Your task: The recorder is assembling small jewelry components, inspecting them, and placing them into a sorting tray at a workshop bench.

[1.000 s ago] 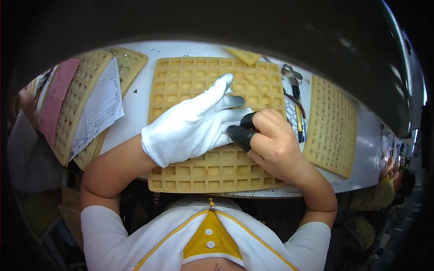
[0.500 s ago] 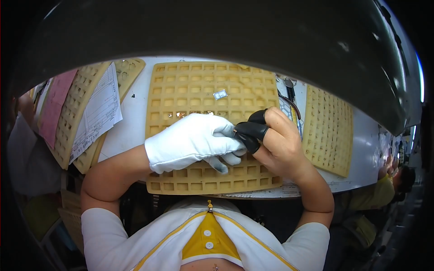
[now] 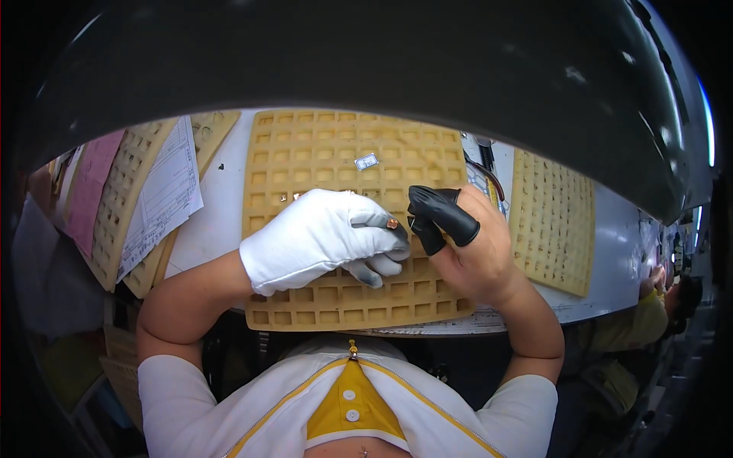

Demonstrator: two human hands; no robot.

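Observation:
My left hand (image 3: 321, 238), in a white glove with greyed fingertips, pinches a small shiny copper-coloured piece (image 3: 392, 224) between thumb and forefinger. Its exact kind is too small to make out. Just right of it, apart from the piece, is my right hand (image 3: 473, 237), with black covers on the thumb and fingers. Those fingertips are pressed together, and whatever they may hold is too small or hidden to tell. Both hands hover over a yellow tray (image 3: 359, 314) of square pockets. A few copper-coloured bits (image 3: 297, 195) show in one row, partly behind the glove.
A small label (image 3: 366, 161) lies on the tray. Leftward, more yellow trays (image 3: 210, 137) carry a printed sheet (image 3: 164, 179) and a pink sheet (image 3: 93, 187). Another filled tray (image 3: 551, 221) lies right, past some hand tools (image 3: 489, 164). A dark curved cover (image 3: 366, 61) overhangs the far side.
My right hand has drawn back to the right, away from the left fingertips. The copper-coloured piece now shows in the left pinch. The view has shifted slightly.

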